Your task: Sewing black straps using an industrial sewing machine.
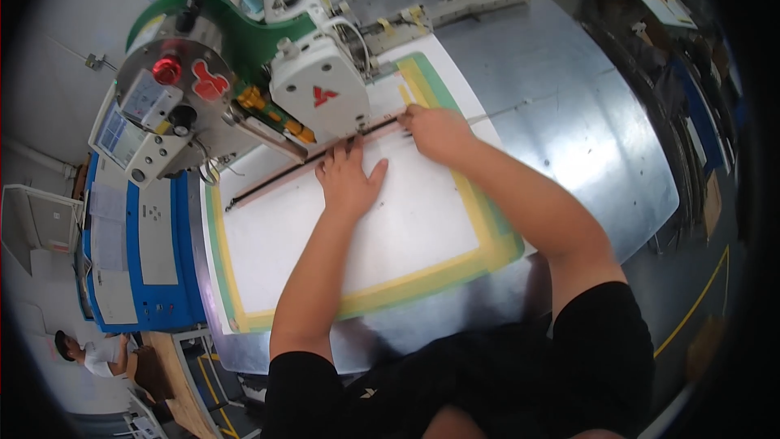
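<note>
1. In the head view, the left hand (348, 181) lies palm down on a white flat sheet (414, 236), its fingers spread and the thumb standing away to the right; its fingertips reach a long, narrow black strip (278, 178).
2. At the strip's right-hand end, the right hand (437, 132) has its fingers curled and drawn together; whether they pinch the strip or only press on it, I cannot tell.
3. The strip runs slantwise across the upper part of the sheet, from lower left to upper right, with a pale pinkish band beside it. Its left end lies well apart from both hands.
4. Just beyond the left fingertips stands a white, boxy machine head (321, 85), so room on that side is tight.
5. Toward the person, the white surface stretches from the left hand to a yellow tape border (406, 276), with a green tape border (505, 254) outside it.
6. Right of the sheet, a broad stretch of shiny silver metal table (593, 171) lies around and beyond the right forearm.
7. Counted: two hands, one black strip, one white sheet, one red round knob (166, 71) and one blue-and-white cabinet (154, 236) at left.
</note>
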`<state>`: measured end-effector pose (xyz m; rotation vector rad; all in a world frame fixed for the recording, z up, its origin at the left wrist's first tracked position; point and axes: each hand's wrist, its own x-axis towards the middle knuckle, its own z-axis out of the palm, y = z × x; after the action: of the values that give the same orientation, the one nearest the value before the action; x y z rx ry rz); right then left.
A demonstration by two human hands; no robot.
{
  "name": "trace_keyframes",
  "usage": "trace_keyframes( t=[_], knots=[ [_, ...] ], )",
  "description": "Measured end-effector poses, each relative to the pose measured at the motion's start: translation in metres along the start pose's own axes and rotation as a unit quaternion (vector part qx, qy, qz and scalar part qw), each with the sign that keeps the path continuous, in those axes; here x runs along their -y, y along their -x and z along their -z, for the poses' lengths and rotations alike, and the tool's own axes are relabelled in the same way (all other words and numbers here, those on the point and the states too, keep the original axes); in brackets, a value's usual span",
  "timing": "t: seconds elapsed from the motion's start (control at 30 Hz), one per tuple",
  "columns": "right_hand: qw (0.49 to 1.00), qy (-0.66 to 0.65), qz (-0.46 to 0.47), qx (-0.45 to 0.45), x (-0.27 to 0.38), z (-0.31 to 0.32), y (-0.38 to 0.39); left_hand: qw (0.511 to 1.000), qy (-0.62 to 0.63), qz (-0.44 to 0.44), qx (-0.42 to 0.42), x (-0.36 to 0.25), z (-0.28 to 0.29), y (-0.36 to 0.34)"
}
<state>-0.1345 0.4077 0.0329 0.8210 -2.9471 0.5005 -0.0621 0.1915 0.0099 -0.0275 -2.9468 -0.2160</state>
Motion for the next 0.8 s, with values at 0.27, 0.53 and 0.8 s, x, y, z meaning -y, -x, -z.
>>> trace_keyframes(
  t=[0.27, 0.53, 0.8],
  knots=[
    [1.000, -0.023, 0.016, -0.006, -0.005, -0.006, -0.005, 0.999, -0.025, -0.024, -0.017, 0.013, -0.004, -0.002],
    [0.997, -0.072, 0.004, 0.012, -0.007, -0.014, -0.002, 0.999, -0.037, -0.008, -0.002, 0.017, -0.003, 0.000],
    [0.994, -0.097, 0.033, 0.030, 0.006, -0.012, -0.004, 0.999, -0.025, -0.020, -0.028, 0.032, -0.004, 0.002]
  ],
)
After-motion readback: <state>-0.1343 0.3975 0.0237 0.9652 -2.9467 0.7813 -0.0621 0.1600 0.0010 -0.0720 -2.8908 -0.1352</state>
